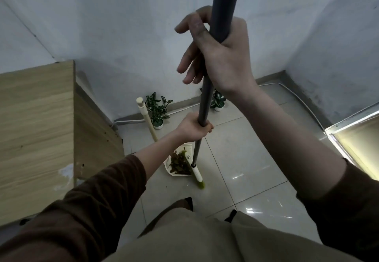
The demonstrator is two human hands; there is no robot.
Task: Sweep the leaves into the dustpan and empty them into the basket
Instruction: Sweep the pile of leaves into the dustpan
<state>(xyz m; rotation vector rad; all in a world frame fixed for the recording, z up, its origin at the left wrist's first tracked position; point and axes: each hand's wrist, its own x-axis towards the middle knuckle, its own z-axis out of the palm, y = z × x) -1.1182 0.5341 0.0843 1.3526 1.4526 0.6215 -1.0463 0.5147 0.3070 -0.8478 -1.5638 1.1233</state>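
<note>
Both my hands hold a broom with a dark grey handle (222, 16). My right hand (217, 54) grips it near the top, with some fingers loose. My left hand (193, 126) is closed around the handle lower down. The broom's white head with green bristles (198, 174) rests on the tiled floor at the mouth of a white dustpan (167, 164). Red-brown and green leaves (179, 162) lie piled inside the pan. The dustpan's cream handle (145, 116) rises up and to the left. No basket is in view.
A wooden desk (37, 128) stands at the left, close to the dustpan. Two small potted plants (158, 110) (218, 101) sit by the back wall. A white cable (295, 95) runs along the skirting. A lit panel (356, 138) lies at the right. My feet (188, 202) stand just behind the broom.
</note>
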